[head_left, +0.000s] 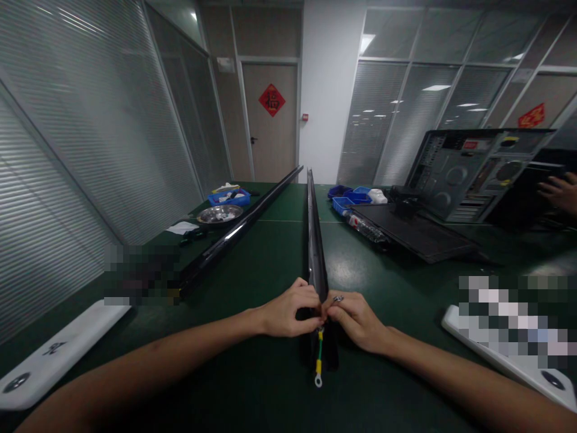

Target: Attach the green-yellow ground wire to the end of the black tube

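Observation:
A long black metal rail (318, 258) runs away from me along the table, its near end between my hands. A short green-and-yellow ground wire (320, 352) hangs at this end, with a ring terminal (318, 380) at its lower tip. My left hand (295, 307) is closed, thumb and fingertips pinched at the wire's upper end. From the other side my right hand (358, 319), wearing a finger ring (338, 299), is closed with its fingertips against the same spot. Whatever small part lies between the right fingertips is hidden.
Another black rail (238, 231) lies to the left, near a metal bowl (220, 214) and a blue tray (229, 198). On the right are blue bins (345, 203), a plastic bottle (363, 227), a black panel (415, 231) and an open computer case (469, 174). Another person's hand (561, 191) shows far right.

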The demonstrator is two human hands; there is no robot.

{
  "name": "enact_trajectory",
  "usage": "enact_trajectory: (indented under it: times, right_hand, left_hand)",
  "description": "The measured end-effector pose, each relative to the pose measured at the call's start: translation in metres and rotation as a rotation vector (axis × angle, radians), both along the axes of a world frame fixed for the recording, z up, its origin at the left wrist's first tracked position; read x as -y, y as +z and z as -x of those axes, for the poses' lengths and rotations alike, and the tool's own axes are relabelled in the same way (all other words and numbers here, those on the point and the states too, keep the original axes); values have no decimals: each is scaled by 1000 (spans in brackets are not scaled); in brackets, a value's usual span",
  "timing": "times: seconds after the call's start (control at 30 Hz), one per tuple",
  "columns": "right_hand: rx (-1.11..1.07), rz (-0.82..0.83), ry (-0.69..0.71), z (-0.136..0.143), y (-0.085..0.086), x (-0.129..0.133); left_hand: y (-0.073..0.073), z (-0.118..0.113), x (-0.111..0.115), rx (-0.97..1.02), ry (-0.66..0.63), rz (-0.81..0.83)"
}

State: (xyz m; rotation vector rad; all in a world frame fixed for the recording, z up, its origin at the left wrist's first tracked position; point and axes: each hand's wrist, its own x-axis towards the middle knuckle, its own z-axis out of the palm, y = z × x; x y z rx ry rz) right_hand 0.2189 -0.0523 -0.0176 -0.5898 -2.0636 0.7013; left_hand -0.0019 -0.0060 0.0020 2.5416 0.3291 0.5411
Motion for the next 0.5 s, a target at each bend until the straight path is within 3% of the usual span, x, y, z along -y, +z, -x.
enact_trajectory:
  times: [0.5]
  right_hand:
    - [35,-28,-112,0,-5,0]
  left_hand:
    - [1,0,0,-40,24,8]
